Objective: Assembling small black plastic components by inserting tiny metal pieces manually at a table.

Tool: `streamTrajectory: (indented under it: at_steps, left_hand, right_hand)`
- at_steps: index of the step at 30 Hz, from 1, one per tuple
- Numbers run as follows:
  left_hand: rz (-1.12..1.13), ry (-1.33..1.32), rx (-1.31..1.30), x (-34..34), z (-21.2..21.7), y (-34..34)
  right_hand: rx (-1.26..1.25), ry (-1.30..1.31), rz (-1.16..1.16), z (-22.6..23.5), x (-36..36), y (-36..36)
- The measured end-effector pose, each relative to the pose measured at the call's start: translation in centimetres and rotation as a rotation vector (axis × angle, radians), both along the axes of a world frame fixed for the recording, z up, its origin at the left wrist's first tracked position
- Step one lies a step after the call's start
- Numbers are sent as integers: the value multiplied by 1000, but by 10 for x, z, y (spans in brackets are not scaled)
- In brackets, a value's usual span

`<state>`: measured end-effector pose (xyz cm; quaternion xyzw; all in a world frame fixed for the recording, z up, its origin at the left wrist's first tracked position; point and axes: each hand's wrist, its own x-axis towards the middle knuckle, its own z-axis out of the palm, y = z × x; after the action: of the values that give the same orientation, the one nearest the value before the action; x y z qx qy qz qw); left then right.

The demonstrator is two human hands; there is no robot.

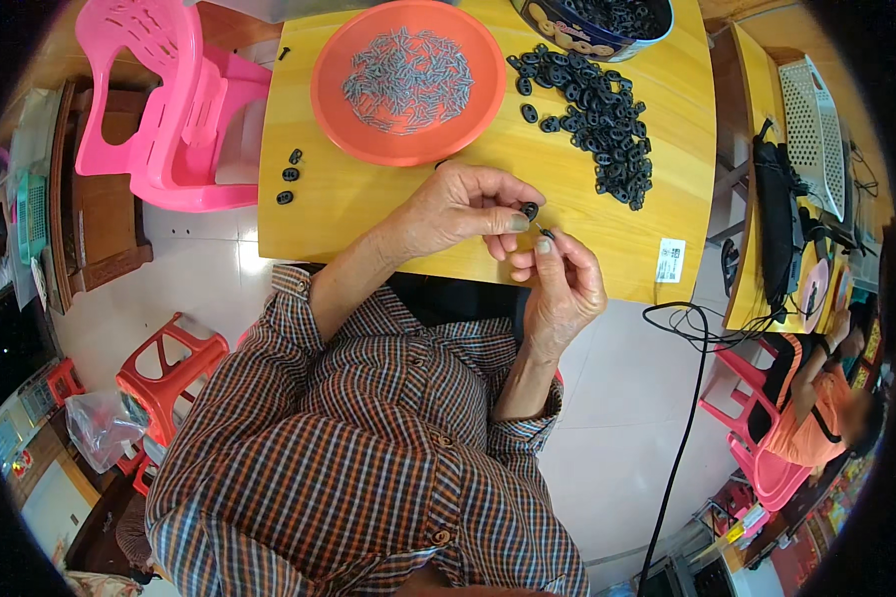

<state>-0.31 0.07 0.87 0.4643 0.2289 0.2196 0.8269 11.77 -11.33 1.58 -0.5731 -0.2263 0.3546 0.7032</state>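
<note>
Head view: left hand (468, 212) pinches a black piece (530, 211), right hand (565, 287) a dark bit (547, 234), hands nearly meeting over the desk (314, 229).
Beyond: white label (670, 261), print too small; red bowl (331, 99) of grey parts (408, 80); black pile (615, 134); printed tin (575, 36) of black pieces (617, 15).

We see only part of the black piece (530, 211) in the left hand (468, 211), whose fingers cover the rest; the dark part (547, 234) in the right hand (561, 284) is too small to identify. The upper edge cuts off the round tin (556, 28); the seated person (811, 423) looks blurred.
</note>
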Motion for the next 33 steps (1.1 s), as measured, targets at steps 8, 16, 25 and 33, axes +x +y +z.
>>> streamTrajectory:
  at_steps: [8,16,25,33]
  left_hand:
    - [39,-21,72,0,-5,-2]
    - [38,-27,102,0,-5,-2]
    - [27,-12,98,0,-3,-3]
    - [-5,-14,156,-1,-6,-3]
  right_hand:
    - [21,192,25,2,4,0]
    - [7,108,26,-1,3,0]
    - [-10,81,16,-1,2,1]
    - [-1,62,17,-4,3,0]
